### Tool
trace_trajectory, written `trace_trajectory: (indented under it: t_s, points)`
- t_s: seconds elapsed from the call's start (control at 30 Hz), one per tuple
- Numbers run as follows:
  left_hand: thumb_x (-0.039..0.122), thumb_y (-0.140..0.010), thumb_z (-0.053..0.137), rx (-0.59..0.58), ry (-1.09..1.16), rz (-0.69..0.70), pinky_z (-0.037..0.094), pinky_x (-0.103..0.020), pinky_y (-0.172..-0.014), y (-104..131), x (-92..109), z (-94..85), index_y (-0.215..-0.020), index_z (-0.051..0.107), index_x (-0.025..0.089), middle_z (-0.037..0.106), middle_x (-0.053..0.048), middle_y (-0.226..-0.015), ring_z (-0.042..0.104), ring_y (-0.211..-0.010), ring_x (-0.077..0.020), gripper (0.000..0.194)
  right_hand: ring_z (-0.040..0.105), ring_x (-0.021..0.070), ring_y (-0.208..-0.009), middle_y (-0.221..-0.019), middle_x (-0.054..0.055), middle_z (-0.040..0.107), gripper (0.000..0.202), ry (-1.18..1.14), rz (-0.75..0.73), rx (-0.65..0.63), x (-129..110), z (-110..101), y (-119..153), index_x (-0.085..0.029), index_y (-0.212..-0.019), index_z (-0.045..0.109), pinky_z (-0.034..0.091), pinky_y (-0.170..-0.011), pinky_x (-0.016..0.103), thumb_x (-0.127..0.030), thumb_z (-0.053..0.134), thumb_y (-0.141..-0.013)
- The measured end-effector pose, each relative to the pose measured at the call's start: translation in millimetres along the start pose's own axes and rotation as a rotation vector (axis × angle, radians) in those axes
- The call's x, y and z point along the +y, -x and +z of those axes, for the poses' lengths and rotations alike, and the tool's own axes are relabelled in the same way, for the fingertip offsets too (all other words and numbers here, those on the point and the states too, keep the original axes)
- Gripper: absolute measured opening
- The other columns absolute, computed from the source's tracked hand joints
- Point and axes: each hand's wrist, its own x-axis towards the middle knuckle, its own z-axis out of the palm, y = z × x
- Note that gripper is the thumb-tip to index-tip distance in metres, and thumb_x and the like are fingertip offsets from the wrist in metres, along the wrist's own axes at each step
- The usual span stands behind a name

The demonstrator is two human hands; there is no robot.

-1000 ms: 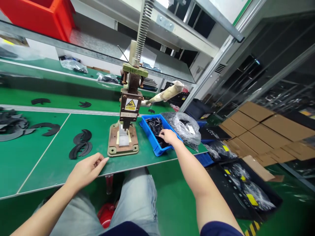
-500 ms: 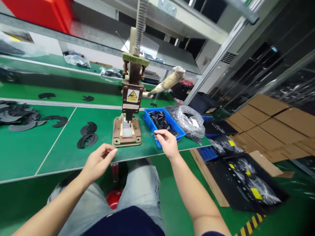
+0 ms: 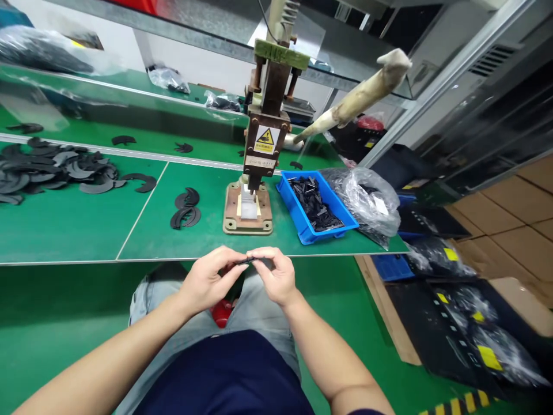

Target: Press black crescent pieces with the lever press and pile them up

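Grips a thin black part (image 3: 247,261) in the clamped fingers of left hand (image 3: 211,278) and right hand (image 3: 277,276), near the edge of a green tabletop (image 3: 90,236), facing curved black pieces (image 3: 176,220), a blue bin (image 3: 322,234) of small pieces (image 3: 314,203) and a lever press (image 3: 263,138).

My head camera looked forward and down over my lap (image 3: 270,323). It faced the green bench (image 3: 86,230) from close by.

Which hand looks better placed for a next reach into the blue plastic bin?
Right, probably: the right hand is nearer the blue plastic bin, and the left hand lies farther away. Both hold a thin black piece, so the right should let go first.
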Motion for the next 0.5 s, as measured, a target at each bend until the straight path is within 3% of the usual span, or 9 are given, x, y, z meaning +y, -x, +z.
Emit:
trace_trajectory:
  t_s: [0.3,0.4,0.5]
  points:
    - [0.025,-0.098,0.072,0.008,-0.018,0.031,0.054,-0.028,-0.07,1.9,3.1,-1.8,-0.119,0.073,0.024,0.071,-0.003,-0.091,0.066,-0.076,-0.0154,0.021,0.079,0.0174,-0.103,-0.11,0.002,0.082,0.019,0.024,-0.031,-0.023,1.4,-1.3,0.5,-0.029,-0.112,0.076,0.064,-0.097,0.035,-0.02,0.069,-0.097]
    - [0.035,-0.099,0.07,-0.04,0.061,-0.112,0.058,-0.031,-0.076,-2.9,5.1,-4.5,-0.116,0.074,0.025,0.074,-0.004,-0.095,0.069,-0.079,-0.0172,0.02,0.079,0.0184,-0.104,-0.11,0.003,0.083,0.02,0.085,-0.089,-0.064,1.7,-6.2,-5.2,-0.03,-0.114,0.076,0.064,-0.096,0.037,-0.021,0.067,-0.098]
    - [0.045,-0.1,0.066,-0.2,0.266,-0.366,0.059,-0.032,-0.072,-10.5,5.4,-7.4,-0.098,0.07,0.024,0.074,-0.003,-0.087,0.071,-0.078,-0.019,0.022,0.078,0.0204,-0.107,-0.111,0.003,0.083,0.022,0.16,-0.203,-0.196,0.5,-10.7,-15.2,-0.031,-0.114,0.076,0.064,-0.098,0.042,-0.022,0.064,-0.099]
